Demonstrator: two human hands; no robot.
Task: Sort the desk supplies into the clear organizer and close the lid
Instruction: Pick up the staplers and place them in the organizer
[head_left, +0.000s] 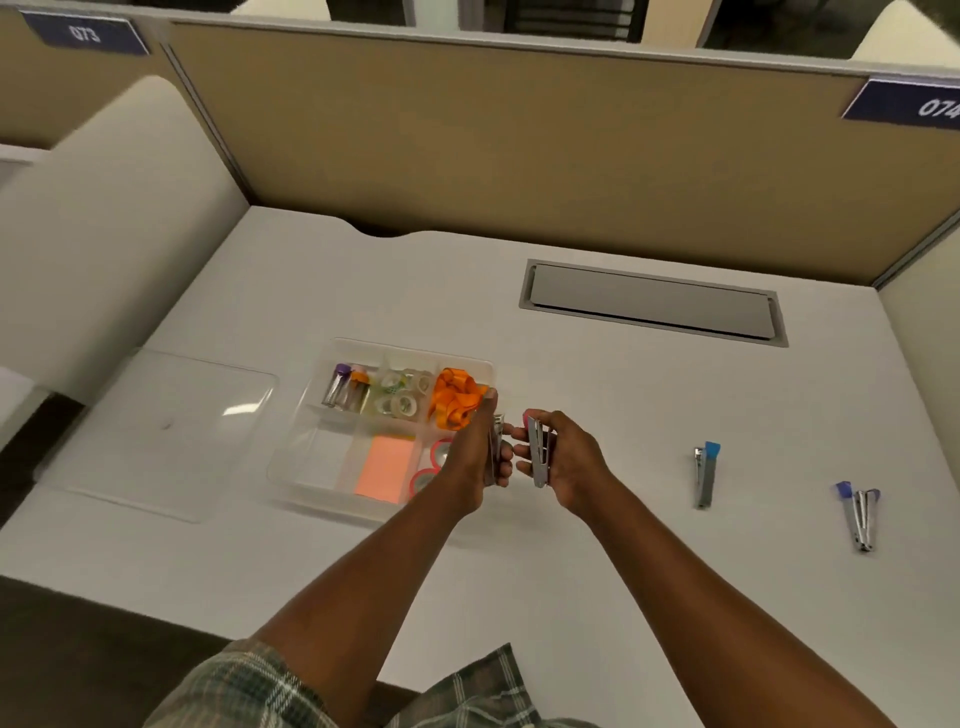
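I hold one small stapler (539, 451) in my right hand (563, 462) and another in my left hand (475, 452) beside the mostly filled clear organizer (332, 480), while two staplers (705, 474) wait on the worktop (623, 405) and the lid (171, 431) lies off.

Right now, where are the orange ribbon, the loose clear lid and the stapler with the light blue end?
orange ribbon (457, 397): head view, middle of the bunched loops.
clear lid (171, 431): head view, flat centre panel, left of the organizer.
light blue stapler (705, 475): head view, metal body, lying on the desk.
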